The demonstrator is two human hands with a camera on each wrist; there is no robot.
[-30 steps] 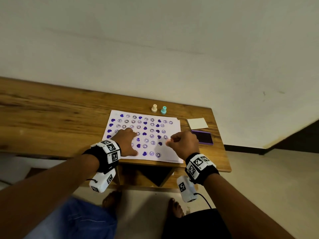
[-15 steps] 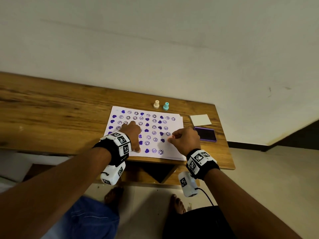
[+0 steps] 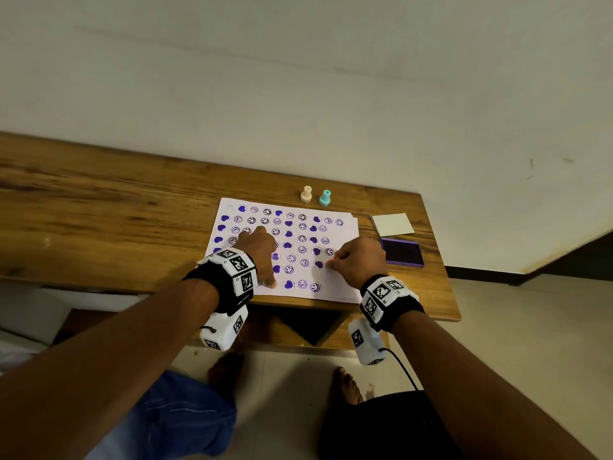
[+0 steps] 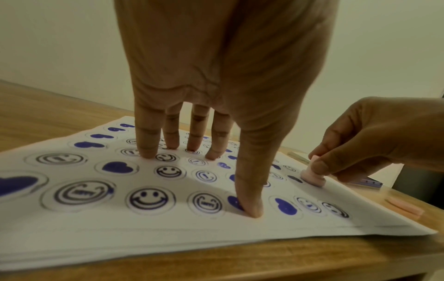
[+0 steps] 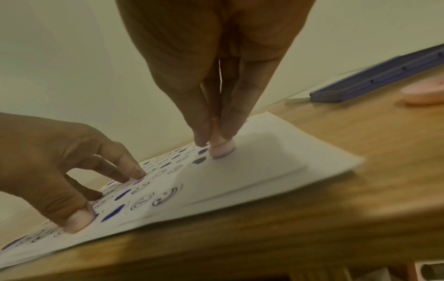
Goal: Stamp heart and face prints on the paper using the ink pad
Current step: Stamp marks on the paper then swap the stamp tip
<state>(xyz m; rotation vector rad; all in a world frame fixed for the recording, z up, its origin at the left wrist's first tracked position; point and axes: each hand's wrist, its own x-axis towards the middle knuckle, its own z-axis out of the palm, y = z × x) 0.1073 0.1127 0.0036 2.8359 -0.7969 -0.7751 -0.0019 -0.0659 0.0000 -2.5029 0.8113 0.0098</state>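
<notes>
A white paper covered in purple heart and smiley prints lies near the table's front edge. My left hand presses it flat with straight, spread fingers. My right hand pinches a small pink stamp between thumb and fingers, its base down on the paper's right part beside a heart print. The purple ink pad lies open just right of the paper.
A cream stamp and a teal stamp stand behind the paper. A white lid or card lies behind the ink pad. A pink cap rests on the wooden table near its right front edge.
The head view drifted and the hands sit slightly higher in it. My right hand stays at the paper's right part with the stamp; the left hand keeps pressing the sheet.
</notes>
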